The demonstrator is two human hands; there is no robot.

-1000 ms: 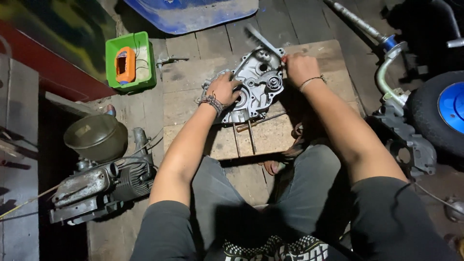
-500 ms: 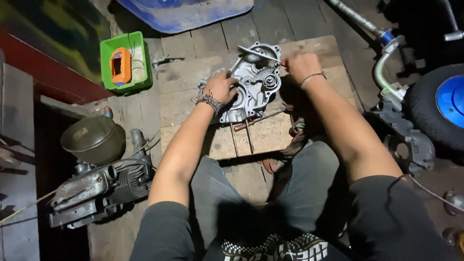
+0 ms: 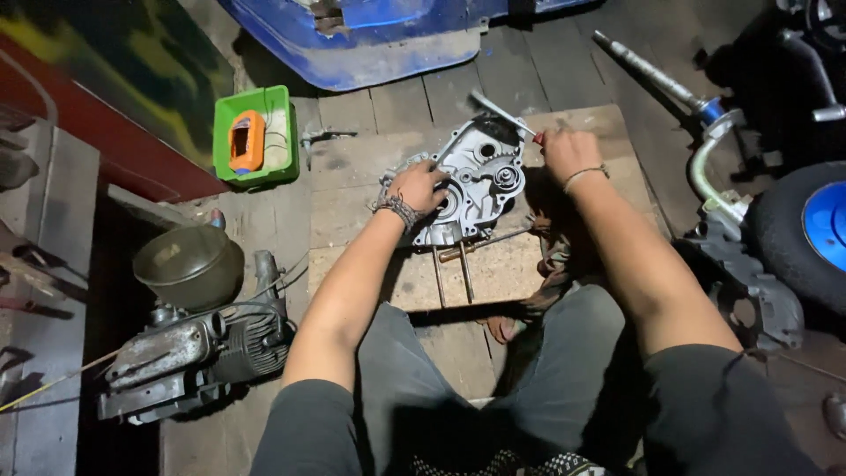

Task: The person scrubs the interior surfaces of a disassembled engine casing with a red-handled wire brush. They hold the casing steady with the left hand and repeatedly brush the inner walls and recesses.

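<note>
A grey metal engine case (image 3: 480,181) with gears lies on a wooden board (image 3: 370,203) on the plank floor. My left hand (image 3: 419,187) rests on the case's left side, a beaded bracelet on the wrist. My right hand (image 3: 568,150) grips a slim metal hand tool (image 3: 498,110) whose shaft points up-left over the case's top edge. Two long metal studs (image 3: 451,269) stick out from the case toward me.
A green tray (image 3: 231,110) holding an orange object sits at the upper left. A second engine block (image 3: 189,348) and a round metal bowl (image 3: 187,264) lie at the left. A blue-rimmed tyre (image 3: 806,234) and a metal fork tube (image 3: 656,75) are at the right, a blue panel (image 3: 370,44) beyond.
The tool in my right hand has swung slightly over the top edge of the case. My left hand stays on the case. The view has shifted a little.
</note>
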